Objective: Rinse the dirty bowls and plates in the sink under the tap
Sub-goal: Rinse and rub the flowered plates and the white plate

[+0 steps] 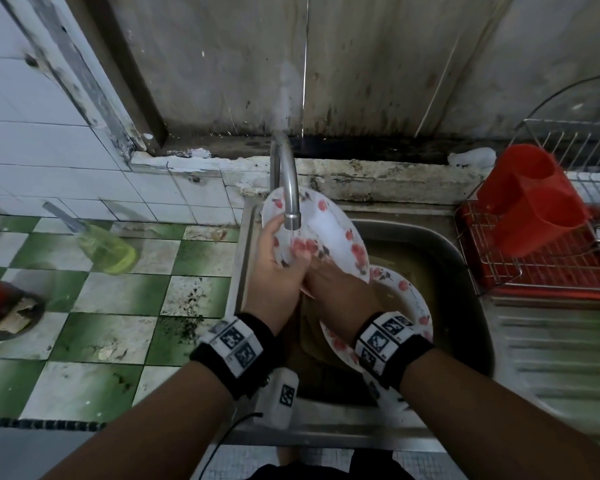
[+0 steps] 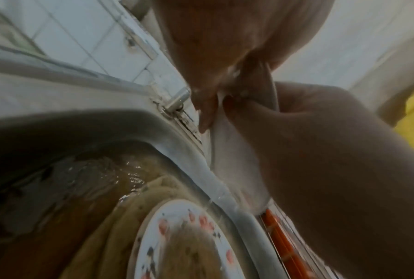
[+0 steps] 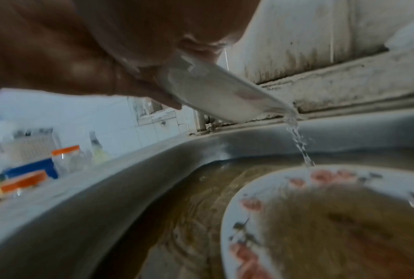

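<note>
Floral plate [image 1: 329, 233] held tilted under tap [image 1: 291, 202], over sink [image 1: 465, 258]. Left hand [image 1: 278, 268] grips near rim, thumb on face; right hand [image 1: 340, 285] clasps lower edge from beneath. Risk: wet rim slips from grip, drops onto second plate [image 1: 414, 303] lying in murky water, chips both. Plate face looks up-left; high edge toward wall, low edge right, runoff spilling there.

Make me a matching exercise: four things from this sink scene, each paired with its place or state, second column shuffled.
Things:
1. held plate
2. second plate
3. red cup
4. yellow bottle

Places or states:
A. lying on the tiled counter
B. tilted under the tap
C. in the wire rack
D. in the sink, holding murky water

Pairs: 1-B, 2-D, 3-C, 4-A
</note>
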